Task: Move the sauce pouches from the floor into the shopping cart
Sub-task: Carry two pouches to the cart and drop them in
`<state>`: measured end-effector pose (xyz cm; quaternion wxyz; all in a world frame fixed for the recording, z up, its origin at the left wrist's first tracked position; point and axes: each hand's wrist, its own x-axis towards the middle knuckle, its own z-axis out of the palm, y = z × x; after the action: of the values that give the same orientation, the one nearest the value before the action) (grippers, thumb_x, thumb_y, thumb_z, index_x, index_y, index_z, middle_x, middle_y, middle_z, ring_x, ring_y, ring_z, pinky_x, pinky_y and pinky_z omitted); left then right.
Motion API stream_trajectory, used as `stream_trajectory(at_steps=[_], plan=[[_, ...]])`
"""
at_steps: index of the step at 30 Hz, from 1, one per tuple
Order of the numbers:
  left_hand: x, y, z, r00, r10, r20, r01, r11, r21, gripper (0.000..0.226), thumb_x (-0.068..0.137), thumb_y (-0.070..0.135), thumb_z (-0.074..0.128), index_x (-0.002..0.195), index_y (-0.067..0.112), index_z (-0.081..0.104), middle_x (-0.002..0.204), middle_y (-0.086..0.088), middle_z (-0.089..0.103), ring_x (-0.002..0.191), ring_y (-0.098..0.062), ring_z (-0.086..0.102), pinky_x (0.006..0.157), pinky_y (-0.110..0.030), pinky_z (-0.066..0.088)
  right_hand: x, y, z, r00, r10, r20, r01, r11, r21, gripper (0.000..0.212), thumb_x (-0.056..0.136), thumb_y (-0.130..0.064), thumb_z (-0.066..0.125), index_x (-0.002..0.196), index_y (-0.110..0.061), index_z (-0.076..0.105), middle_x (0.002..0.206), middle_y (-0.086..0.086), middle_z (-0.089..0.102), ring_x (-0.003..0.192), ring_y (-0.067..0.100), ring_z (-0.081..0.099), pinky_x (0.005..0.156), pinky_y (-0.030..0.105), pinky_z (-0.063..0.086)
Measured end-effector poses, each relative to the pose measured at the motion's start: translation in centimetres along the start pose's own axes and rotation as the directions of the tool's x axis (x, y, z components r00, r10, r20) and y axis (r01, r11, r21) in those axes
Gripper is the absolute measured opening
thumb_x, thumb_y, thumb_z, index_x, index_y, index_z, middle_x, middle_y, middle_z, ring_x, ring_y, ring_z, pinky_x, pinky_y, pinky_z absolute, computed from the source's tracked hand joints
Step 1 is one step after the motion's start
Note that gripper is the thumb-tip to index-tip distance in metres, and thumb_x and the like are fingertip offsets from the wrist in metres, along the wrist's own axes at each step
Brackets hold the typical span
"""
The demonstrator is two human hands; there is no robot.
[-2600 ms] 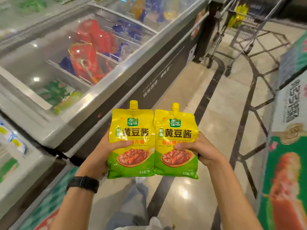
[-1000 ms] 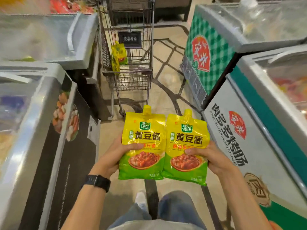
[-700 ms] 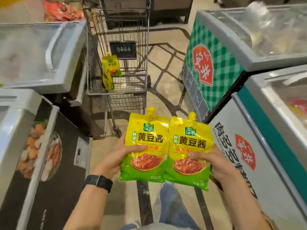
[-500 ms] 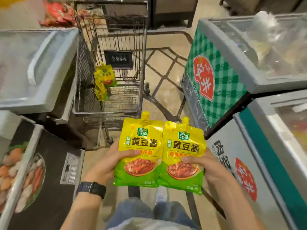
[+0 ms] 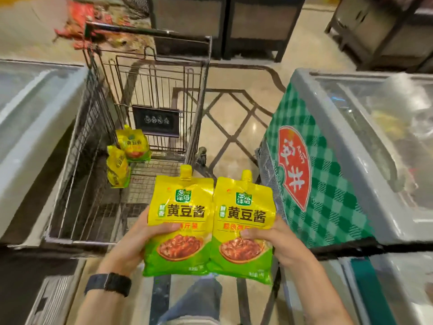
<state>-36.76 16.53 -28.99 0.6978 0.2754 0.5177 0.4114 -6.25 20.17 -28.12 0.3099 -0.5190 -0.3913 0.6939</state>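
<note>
Cart (image 5: 79,188) pouches (image 5: 133,144) — print blurred.

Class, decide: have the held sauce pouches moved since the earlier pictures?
Yes. The held pouches came forward, up to the shopping cart, beside the checked freezer.

Cart (image 5: 77,160): stood between left freezer (image 5: 35,127) and right freezer (image 5: 351,160).
In cart: far pouch (image 5: 133,145) and near pouch (image 5: 118,167) lay touching, at left wall.
Before cart: left pouch (image 5: 180,221) in left hand (image 5: 131,245), right pouch (image 5: 243,228) in right hand (image 5: 278,242), abutted.
</note>
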Motion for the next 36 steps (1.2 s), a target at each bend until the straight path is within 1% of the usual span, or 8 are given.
stream_trajectory(at_steps=[3, 10, 15, 20, 25, 28, 31, 36], plan=[[4.0, 2.6, -0.2, 0.998, 0.010, -0.056, -0.013, 0.999, -0.046, 0.086, 0.049, 0.015, 0.087, 0.129, 0.010, 0.057, 0.115, -0.017, 0.074, 0.099, -0.035, 0.073, 0.073, -0.037, 0.062, 5.2, -3.7, -0.4, 0.999, 0.014, 0.034, -0.013, 0.999, -0.044, 0.073, 0.033, -0.017, 0.094, 0.102, -0.006, 0.071, 0.101, 0.013, 0.076, 0.094, 0.026, 0.073, 0.075, 0.032, 0.058], [8.6, 6.0, -2.9, 0.948, 0.045, -0.316, -0.096, 0.984, -0.150, 0.088, 0.052, 0.012, 0.089, 0.133, 0.013, 0.054, 0.121, -0.019, 0.071, 0.113, -0.043, 0.066, 0.101, -0.060, 0.048, 17.4, -10.8, 2.5, 0.981, 0.041, 0.189, -0.002, 0.979, -0.205, 0.062, 0.032, -0.023, 0.094, 0.091, -0.013, 0.077, 0.100, 0.014, 0.076, 0.096, 0.030, 0.072, 0.085, 0.041, 0.057], [11.1, 6.7, -5.2, 0.813, 0.028, -0.582, -0.199, 0.952, -0.231, 0.090, 0.048, 0.014, 0.092, 0.130, 0.014, 0.055, 0.120, -0.020, 0.071, 0.110, -0.043, 0.067, 0.102, -0.065, 0.046, 26.7, -13.4, 6.7, 0.937, 0.068, 0.343, 0.032, 0.961, -0.276, 0.064, 0.033, -0.018, 0.089, 0.094, -0.008, 0.073, 0.092, 0.010, 0.077, 0.082, 0.021, 0.075, 0.065, 0.025, 0.057], [15.1, 8.5, -6.6, 0.600, -0.034, -0.799, -0.239, 0.946, -0.220, 0.099, 0.035, 0.027, 0.101, 0.124, 0.019, 0.057, 0.112, -0.013, 0.075, 0.105, -0.036, 0.071, 0.096, -0.054, 0.053, 36.0, -14.8, 10.8, 0.887, 0.098, 0.452, 0.141, 0.873, -0.467, 0.053, 0.045, -0.016, 0.091, 0.095, -0.013, 0.073, 0.091, 0.002, 0.078, 0.086, 0.019, 0.075, 0.079, 0.039, 0.058], [20.3, 8.1, -7.8, 0.323, -0.092, -0.942, -0.221, 0.960, -0.169, 0.065, 0.061, 0.011, 0.094, 0.110, 0.029, 0.056, 0.106, -0.005, 0.075, 0.100, -0.028, 0.071, 0.094, -0.053, 0.054, 43.5, -14.7, 14.2, 0.851, 0.164, 0.499, 0.199, 0.778, -0.596, 0.035, 0.058, -0.002, 0.090, 0.083, -0.016, 0.071, 0.084, -0.004, 0.077, 0.073, 0.003, 0.072, 0.076, 0.033, 0.057], [23.1, 6.0, -9.2, 0.221, -0.140, -0.965, -0.211, 0.959, -0.188, 0.071, 0.066, 0.005, 0.089, 0.125, 0.017, 0.052, 0.116, -0.009, 0.072, 0.102, -0.025, 0.070, 0.098, -0.054, 0.052, 47.8, -12.8, 16.7, 0.842, 0.162, 0.514, 0.283, 0.679, -0.677, 0.037, 0.056, -0.006, 0.092, 0.083, -0.019, 0.070, 0.083, -0.004, 0.076, 0.073, 0.006, 0.072, 0.078, 0.036, 0.057], [25.6, 3.5, -11.2, 0.174, -0.165, -0.971, -0.162, 0.968, -0.193, 0.080, 0.061, 0.017, 0.092, 0.128, 0.025, 0.050, 0.120, -0.004, 0.069, 0.106, -0.022, 0.068, 0.101, -0.053, 0.051, 51.7, -9.8, 19.2, 0.850, 0.133, 0.509, 0.353, 0.573, -0.739, 0.040, 0.054, -0.016, 0.093, 0.086, -0.021, 0.071, 0.089, 0.000, 0.077, 0.084, 0.017, 0.073, 0.083, 0.039, 0.056], [30.2, -1.0, -15.6, 0.188, -0.184, -0.965, -0.098, 0.974, -0.205, 0.076, 0.050, 0.056, 0.088, 0.111, 0.064, 0.043, 0.114, 0.020, 0.062, 0.109, -0.018, 0.064, 0.094, -0.051, 0.054, 58.1, -4.2, 22.6, 0.871, 0.128, 0.474, 0.395, 0.392, -0.831, 0.035, 0.062, -0.021, 0.090, 0.092, -0.012, 0.074, 0.086, 0.002, 0.075, 0.078, 0.018, 0.067, 0.066, 0.026, 0.043]])
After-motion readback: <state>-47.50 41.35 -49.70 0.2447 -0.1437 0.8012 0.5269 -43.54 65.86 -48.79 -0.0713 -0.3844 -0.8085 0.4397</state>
